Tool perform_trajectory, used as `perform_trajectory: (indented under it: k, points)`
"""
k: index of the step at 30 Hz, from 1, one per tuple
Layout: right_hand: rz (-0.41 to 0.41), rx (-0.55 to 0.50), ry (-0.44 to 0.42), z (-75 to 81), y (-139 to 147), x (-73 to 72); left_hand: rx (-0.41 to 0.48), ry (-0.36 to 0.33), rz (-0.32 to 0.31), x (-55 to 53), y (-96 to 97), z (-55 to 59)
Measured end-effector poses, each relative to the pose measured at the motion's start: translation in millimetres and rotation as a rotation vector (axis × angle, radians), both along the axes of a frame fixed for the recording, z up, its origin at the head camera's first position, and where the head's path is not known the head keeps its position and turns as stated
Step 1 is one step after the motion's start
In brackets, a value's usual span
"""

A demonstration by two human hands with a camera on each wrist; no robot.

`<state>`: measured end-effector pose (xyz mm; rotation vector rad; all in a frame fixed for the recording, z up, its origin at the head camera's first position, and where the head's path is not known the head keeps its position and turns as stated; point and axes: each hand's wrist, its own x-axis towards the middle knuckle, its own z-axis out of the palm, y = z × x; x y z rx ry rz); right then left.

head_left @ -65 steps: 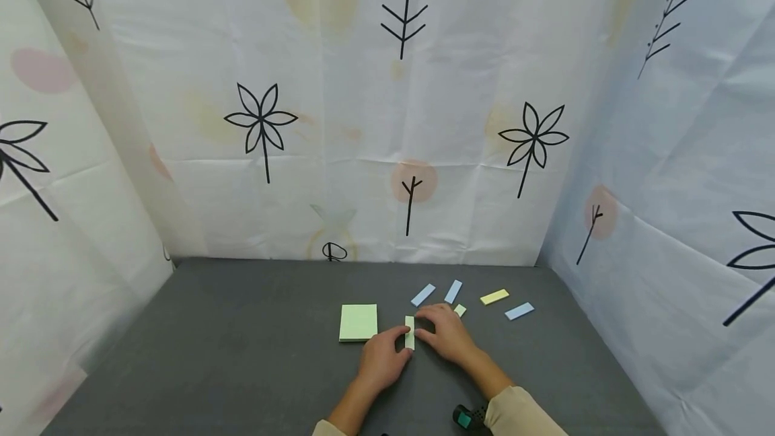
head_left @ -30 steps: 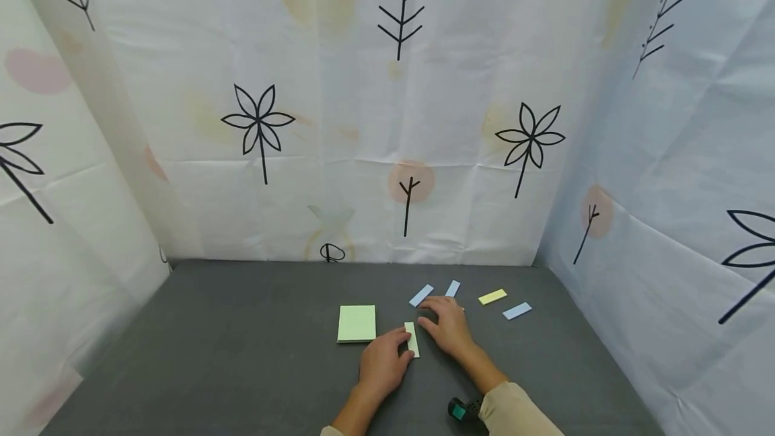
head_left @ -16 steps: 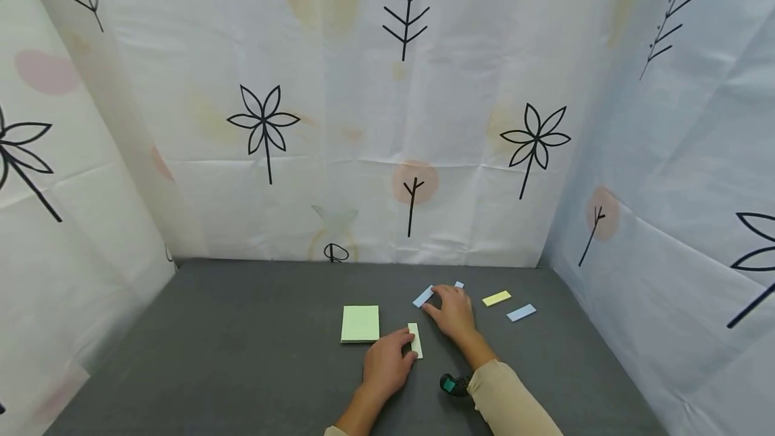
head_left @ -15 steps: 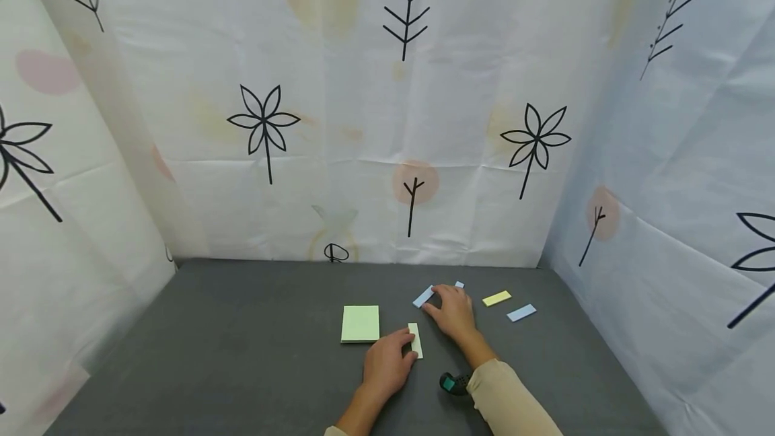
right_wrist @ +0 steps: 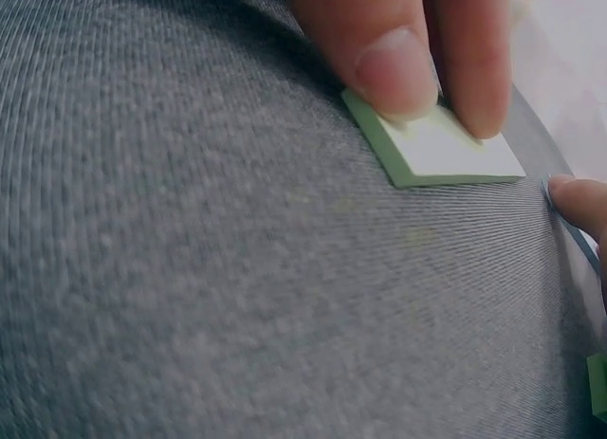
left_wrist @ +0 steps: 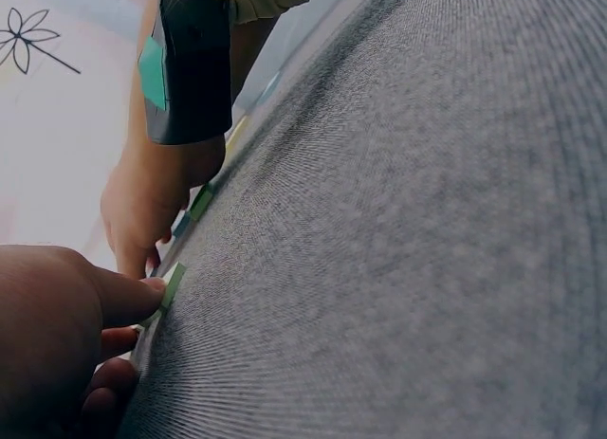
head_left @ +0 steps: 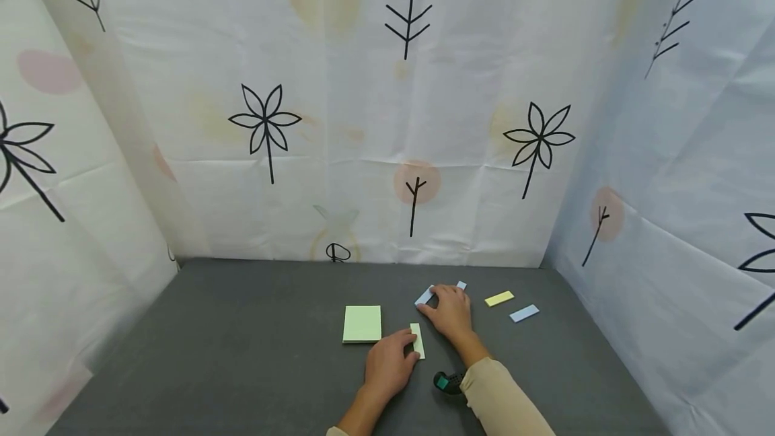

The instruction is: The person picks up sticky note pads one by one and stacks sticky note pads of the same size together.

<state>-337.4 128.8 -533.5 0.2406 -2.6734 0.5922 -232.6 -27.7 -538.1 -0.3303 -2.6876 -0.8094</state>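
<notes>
My left hand (head_left: pixel 387 363) pinches a narrow light green sticky-note pad (head_left: pixel 418 340) by its left side, low at the table. In the right wrist view, the left thumb and a finger rest on this pad's pale top (right_wrist: pixel 465 155). My right hand (head_left: pixel 451 309) is farther back, with thumb and fingertips at the two ends of a narrow blue sticky-note pad (head_left: pixel 424 296). Behind the right hand, only the tip of a second blue pad (head_left: pixel 462 285) shows. A short green pad (left_wrist: pixel 201 203) near the right hand is hidden in the head view.
A square light green sticky-note pad (head_left: pixel 362 324) lies just beyond the left hand. To the right lie a narrow yellow pad (head_left: pixel 499 299) and another blue pad (head_left: pixel 524 313). Printed white cloth (head_left: pixel 339 120) encloses the grey table (head_left: pixel 242 355). A black device (head_left: pixel 448 383) is at the right wrist.
My right hand has left the green pad at the left hand, moved back and closed its thumb towards the blue pad. The left hand keeps its pad, now tilted and slightly nearer.
</notes>
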Motion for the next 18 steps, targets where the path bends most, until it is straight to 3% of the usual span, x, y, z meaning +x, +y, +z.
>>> perform_trajectory:
  k: [9, 18]
  points:
    - [0.012, 0.014, -0.043, 1.9, 6.1, 2.8, 0.002, 0.008, 0.005, 0.5, 2.3, 0.6]
    - [0.104, 0.029, -0.053, 6.8, 15.3, 8.8, -0.001, 0.004, 0.020, 1.1, 2.4, -0.1]
